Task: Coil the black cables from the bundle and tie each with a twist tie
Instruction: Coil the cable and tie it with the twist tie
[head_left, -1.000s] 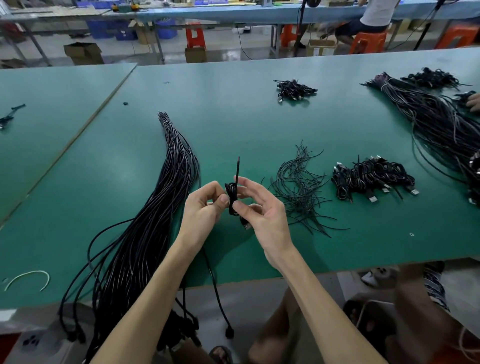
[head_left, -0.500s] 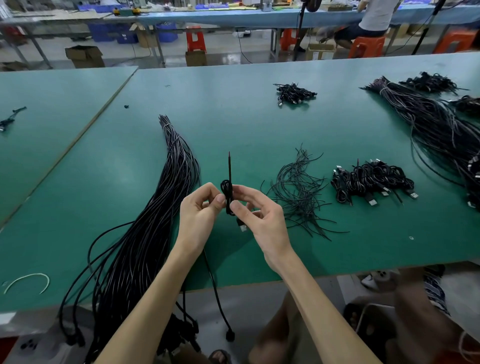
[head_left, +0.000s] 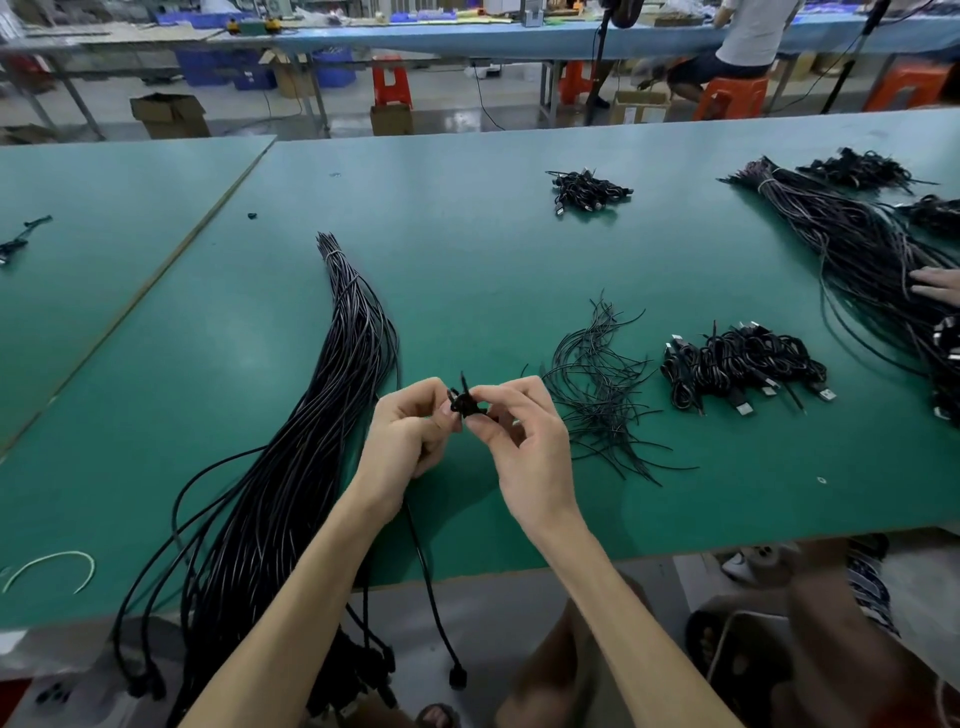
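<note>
Your left hand (head_left: 410, 441) and right hand (head_left: 524, 441) are pinching the coiled cable (head_left: 464, 405) between them. The twist tie (head_left: 462, 381), standing tall a moment ago, is now winding short around it, probably nearly finishing this coil.

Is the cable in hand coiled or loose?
Coiled: the cable is a small tight bunch pinched between left hand and right hand, tie end up. Tie twisted shut: cannot tell.

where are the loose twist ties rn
In the head view the twist ties lie on the table just right of the right hand, between it and the pile of tied coils.
</note>
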